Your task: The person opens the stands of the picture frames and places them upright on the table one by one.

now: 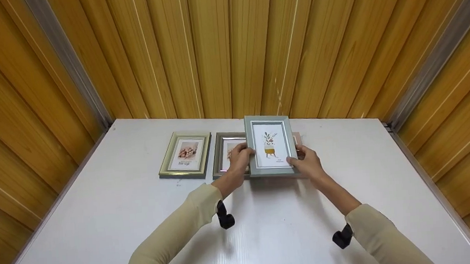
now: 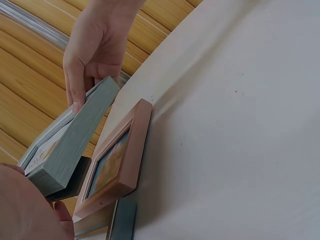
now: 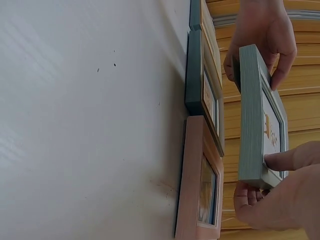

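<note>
A grey-green picture frame (image 1: 269, 146) with a potted-plant print is held up, face towards the head camera. My left hand (image 1: 240, 163) grips its left edge, thumb on the front and fingers behind. Its right edge is gripped by my right hand (image 1: 308, 164), the thumb over the lower right corner. Under it, a pink frame (image 3: 192, 175) lies on the white table; a gap between the two shows in the right wrist view. Beside the pink one, a brownish-silver frame (image 1: 219, 157) is partly covered by my left hand and the raised frame.
A gold frame (image 1: 164, 171) with a floral picture lies at the left end of the row. Yellow wood-look panels (image 1: 213, 51) rise behind the white table (image 1: 112, 188) and on both sides, with grey metal posts (image 1: 76, 64) at the corners.
</note>
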Motion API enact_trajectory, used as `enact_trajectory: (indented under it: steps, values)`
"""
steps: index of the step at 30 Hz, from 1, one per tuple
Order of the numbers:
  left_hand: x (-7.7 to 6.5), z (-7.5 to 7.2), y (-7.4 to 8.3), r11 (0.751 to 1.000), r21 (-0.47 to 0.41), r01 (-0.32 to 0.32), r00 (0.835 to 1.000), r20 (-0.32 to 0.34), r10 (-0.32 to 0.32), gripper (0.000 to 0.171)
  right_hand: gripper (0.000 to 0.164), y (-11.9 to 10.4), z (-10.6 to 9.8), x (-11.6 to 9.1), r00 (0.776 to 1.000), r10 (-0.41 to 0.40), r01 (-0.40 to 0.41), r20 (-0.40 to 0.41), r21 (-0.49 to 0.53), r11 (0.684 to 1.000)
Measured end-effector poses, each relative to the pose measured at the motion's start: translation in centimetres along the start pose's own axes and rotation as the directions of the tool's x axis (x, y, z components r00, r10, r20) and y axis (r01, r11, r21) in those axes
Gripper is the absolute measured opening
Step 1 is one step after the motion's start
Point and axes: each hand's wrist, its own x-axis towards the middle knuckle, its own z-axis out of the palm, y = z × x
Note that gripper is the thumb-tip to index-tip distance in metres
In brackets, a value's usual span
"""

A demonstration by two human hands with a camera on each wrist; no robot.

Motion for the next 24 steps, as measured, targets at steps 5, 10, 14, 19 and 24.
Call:
enact_trajectory:
  steps: [5,10,14,19,24]
  values:
    - [-0.4,-1.1,0.2,1.000,0.011,0.013,0.999,0.045,-0.014,0.049,0.063,0.2,0.3,-0.1,1.000,0.016,-0.016,0.021,0.014,1.000]
    - [-0.8,-1.5,0.3,1.000,0.022,0.006,0.999,0.047,-0.007,0.046,0.066,0.7,0.6,-0.4,0.997,0.044,-0.045,0.057,0.015,0.999]
    - [-1.6,-1.2,0.6,0.999,0.032,-0.020,0.998,0.055,0.018,0.047,0.066,1.1,0.7,-0.5,0.995,0.058,-0.061,0.079,0.035,0.998]
    - [-2.9,-0.3,1.3,0.997,-0.034,-0.069,0.990,0.121,0.072,0.053,0.062,1.1,0.8,-0.4,0.992,0.048,-0.059,0.117,0.092,0.994]
    - [-4.4,-0.3,2.2,0.991,-0.079,-0.109,0.971,0.207,0.123,0.054,0.055,0.8,1.1,-0.4,0.979,0.030,-0.063,0.201,0.162,0.985]
